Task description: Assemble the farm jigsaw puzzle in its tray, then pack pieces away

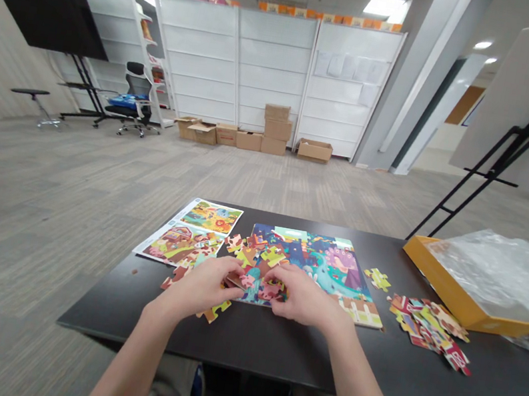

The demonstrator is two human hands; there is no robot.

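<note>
Both hands are over the left part of a colourful puzzle board (342, 265) on the black table. My left hand (207, 283) is closed on puzzle pieces (235, 281), its thumb and fingers pinched around them. Just to its right, my right hand (299, 295) grips pink and brown puzzle pieces (270, 289) between thumb and fingers. Loose puzzle pieces (250, 250) lie in a heap beyond and around my left hand, partly on the board. A printed picture sheet (169, 226) lies to the left, partly covered by pieces.
Another pile of puzzle pieces (430, 327) and a single yellow-green piece (377, 278) lie to the right. An orange box (492, 322) with clear plastic (490, 269) stands at the table's right. The black table's (119, 309) front edge runs below my forearms.
</note>
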